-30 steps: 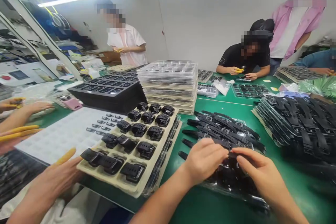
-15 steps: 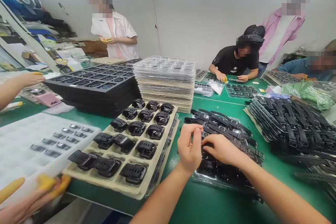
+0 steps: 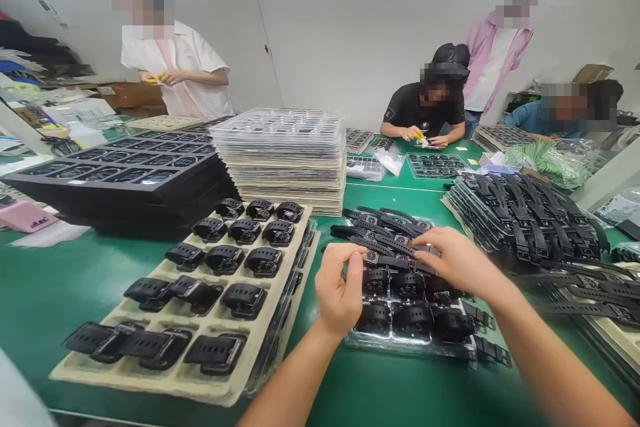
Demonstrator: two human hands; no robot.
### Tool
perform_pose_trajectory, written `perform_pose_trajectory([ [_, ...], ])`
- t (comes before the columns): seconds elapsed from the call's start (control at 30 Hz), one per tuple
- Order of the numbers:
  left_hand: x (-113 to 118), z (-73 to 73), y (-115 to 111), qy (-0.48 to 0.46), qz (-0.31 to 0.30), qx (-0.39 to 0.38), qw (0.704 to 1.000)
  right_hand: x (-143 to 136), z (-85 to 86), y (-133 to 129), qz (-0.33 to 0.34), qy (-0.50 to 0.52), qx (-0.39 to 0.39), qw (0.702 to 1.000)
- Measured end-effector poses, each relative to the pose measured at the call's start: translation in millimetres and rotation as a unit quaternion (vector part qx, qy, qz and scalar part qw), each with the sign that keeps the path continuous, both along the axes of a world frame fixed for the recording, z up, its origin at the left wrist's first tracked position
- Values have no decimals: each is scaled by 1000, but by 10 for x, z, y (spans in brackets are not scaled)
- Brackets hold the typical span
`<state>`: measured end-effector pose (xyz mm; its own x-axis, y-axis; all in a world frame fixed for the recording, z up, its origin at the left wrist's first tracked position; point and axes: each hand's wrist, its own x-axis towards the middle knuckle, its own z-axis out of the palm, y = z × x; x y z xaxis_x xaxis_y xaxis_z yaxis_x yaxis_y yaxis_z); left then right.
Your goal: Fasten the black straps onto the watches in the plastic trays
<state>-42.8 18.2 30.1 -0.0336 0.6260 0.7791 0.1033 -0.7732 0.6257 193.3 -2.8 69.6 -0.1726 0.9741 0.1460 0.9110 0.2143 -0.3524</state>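
Left hand [image 3: 340,290] and right hand [image 3: 457,263] over black, rubber-strapped watches [image 3: 413,315] in a clear plastic tray [image 3: 410,345].
The left fingers [image 3: 344,253] press together beside one watch; whether they pinch anything, I cannot tell. The right thumb and forefinger meet the straps [image 3: 395,262], their grip unclear. The tray lies on a green tabletop [image 3: 380,387] beside a beige moulded tray [image 3: 145,387].

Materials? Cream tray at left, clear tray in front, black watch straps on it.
Cream tray: maybe moulded pulp or flocked plastic; matte, rounded cell walls.
Clear tray: likely thin formed plastic; see-through, glossy highlights.
Watch straps: probably rubber or silicone; dark satin finish, smooth bends, no visible weave.
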Motion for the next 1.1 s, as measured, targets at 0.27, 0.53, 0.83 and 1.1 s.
perform_pose_trajectory([
  [0.27,-2,-41,23,-48,2,-35,998,-504,-48,425,62,-109,-83,989],
  [0.53,8,-39,28,-18,5,-50,999,-951,-111,742,88,-218,-152,960],
  [0.83,35,-4,27,13,13,-40,999,-1036,-146,856,107,-239,-166,951],
  [1.1,50,-22,52,17,12,-21,1000,-1113,-139,880,105,-163,-179,965],
])
